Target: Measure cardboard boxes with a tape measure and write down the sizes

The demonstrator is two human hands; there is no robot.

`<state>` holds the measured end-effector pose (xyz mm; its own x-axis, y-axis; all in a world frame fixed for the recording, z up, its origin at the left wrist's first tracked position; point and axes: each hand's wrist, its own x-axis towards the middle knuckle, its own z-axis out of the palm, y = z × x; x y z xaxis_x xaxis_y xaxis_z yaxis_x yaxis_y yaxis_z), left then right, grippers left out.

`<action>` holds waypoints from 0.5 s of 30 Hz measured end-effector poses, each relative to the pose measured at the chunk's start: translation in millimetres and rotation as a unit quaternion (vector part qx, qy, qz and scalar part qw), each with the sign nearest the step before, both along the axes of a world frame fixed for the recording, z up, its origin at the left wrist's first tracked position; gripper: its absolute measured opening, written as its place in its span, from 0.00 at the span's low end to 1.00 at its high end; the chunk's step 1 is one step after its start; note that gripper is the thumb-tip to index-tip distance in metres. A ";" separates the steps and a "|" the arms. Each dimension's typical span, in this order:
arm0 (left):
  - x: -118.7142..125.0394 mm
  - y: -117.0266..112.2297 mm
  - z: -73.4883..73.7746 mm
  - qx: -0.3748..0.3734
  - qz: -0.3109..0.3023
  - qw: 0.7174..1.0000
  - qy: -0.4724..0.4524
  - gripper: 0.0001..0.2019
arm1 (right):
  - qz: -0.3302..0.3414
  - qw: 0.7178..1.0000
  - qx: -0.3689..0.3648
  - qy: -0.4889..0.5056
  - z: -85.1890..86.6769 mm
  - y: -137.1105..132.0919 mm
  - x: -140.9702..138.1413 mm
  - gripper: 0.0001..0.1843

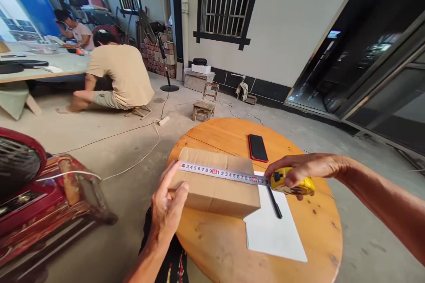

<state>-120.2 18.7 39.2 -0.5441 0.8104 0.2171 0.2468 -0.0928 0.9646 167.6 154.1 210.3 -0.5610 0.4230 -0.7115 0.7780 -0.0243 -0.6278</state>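
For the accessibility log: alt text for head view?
The left hand pins a tape measure to a cardboard box while the right hand holds its yellow case, on a round wooden table. A pen, white paper and a phone lie alongside.

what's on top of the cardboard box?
A tape measure blade lies across the cardboard box; the left hand pins its end, the right hand holds the yellow case. Blade tip hidden by that hand.

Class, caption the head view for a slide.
Left hand and right hand stretch a yellow tape measure across a cardboard box on a round table.
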 end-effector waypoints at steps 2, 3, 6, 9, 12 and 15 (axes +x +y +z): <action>0.2 -1.5 2.2 -0.012 0.006 1.000 -0.007 0.28 | 0.008 1.000 0.012 0.007 -3.9 0.2 4.5 0.22; -0.1 -2.0 2.8 -0.018 0.010 1.000 -0.005 0.28 | 0.014 1.000 0.018 0.009 -6.0 0.7 5.7 0.24; -1.0 -2.0 2.9 -0.033 0.018 0.999 0.022 0.28 | 0.029 0.999 0.039 0.008 -10.6 3.2 7.2 0.27; 0.5 -1.1 1.2 -0.011 0.021 0.999 0.036 0.26 | 0.035 0.997 0.066 -0.005 -9.0 4.5 10.7 0.27; 4.8 -1.1 -1.6 0.032 0.035 0.999 0.023 0.29 | 0.006 0.995 0.095 -0.003 -2.5 -2.8 18.7 0.26; 5.9 -2.4 -5.2 0.058 0.037 0.996 0.051 0.26 | -0.067 0.991 0.089 0.070 -7.0 -28.8 26.6 0.28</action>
